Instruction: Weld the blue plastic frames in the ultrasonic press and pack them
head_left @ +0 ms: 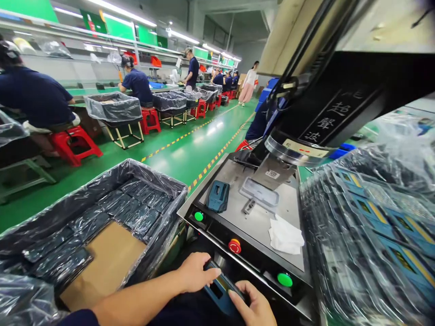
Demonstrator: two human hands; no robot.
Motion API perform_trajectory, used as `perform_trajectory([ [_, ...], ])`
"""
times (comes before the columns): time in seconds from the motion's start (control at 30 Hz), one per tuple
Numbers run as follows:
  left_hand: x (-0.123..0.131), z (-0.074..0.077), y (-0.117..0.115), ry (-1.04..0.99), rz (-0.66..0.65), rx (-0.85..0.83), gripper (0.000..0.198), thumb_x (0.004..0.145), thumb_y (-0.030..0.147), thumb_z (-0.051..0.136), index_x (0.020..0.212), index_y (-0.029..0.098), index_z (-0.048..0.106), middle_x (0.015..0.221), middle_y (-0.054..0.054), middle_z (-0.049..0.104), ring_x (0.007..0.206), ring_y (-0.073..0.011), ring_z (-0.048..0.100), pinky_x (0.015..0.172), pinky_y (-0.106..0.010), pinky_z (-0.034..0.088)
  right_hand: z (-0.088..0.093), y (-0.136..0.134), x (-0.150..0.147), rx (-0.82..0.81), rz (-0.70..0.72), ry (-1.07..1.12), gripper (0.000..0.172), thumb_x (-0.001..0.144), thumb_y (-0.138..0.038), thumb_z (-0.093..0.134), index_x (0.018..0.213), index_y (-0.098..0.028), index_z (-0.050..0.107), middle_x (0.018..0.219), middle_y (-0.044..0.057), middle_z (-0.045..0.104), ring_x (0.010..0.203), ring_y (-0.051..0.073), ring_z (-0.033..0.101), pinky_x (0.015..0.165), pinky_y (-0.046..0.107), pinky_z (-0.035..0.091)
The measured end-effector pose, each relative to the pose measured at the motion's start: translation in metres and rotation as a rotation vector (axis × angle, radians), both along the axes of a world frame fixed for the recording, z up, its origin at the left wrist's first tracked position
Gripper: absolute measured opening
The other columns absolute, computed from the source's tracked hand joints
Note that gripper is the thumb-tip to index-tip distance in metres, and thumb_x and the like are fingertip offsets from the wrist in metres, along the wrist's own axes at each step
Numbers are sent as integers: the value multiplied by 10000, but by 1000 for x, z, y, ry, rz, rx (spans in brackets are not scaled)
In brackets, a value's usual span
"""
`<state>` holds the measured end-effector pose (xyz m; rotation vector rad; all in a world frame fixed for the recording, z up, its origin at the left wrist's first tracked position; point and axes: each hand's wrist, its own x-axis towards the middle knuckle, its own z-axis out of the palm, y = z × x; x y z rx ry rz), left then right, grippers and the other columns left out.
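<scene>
My left hand (pixel 194 272) grips the far end of a dark blue plastic housing (pixel 219 296) with a rectangular opening, low in front of the machine. The near end of the same housing is held in my right hand (pixel 254 304), thumb on top. A second blue housing (pixel 218 195) lies at the left of the metal machine table (pixel 234 217). Beside it, a clear rectangular piece (pixel 260 194) rests under the machine's metal head (pixel 275 170). A folded white cloth (pixel 286 236) is on the table's right side.
On the machine's front are green buttons (pixel 284 280) and a red stop button (pixel 234 246). A plastic-lined bin (pixel 163 253) at left holds wrapped parts and cardboard (pixel 108 258). Stacked clear trays (pixel 343 244) with blue housings stand at right. Several people sit along a far workbench.
</scene>
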<state>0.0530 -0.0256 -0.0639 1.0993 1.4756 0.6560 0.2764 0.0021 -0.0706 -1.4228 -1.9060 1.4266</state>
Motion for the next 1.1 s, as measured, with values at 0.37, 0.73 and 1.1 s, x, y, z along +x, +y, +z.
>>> perform_trajectory([
  [0.37,10,-9,-1,371,-87,62,290,852,476,504,821,192,552,690,-42,678,672,-200,668,656,-295,465,-11,-7,-9,200,8,-232,314,851,-505,521,811,-211,625,776,43,673,709,199,603,687,304,433],
  [0.73,27,2,2,626,-2,175,798,625,586,776,1234,137,521,1179,-154,625,1103,-295,598,933,-375,462,-24,-19,-13,119,-70,11,374,938,-474,352,918,-221,627,816,41,674,748,189,619,700,300,467],
  [1.1,8,-14,8,-4,268,49,349,811,479,596,966,170,642,719,12,610,523,-109,569,530,-232,435,-9,-10,-3,282,30,-2,468,865,-479,564,1243,-206,597,1203,110,632,1091,243,606,954,395,492],
])
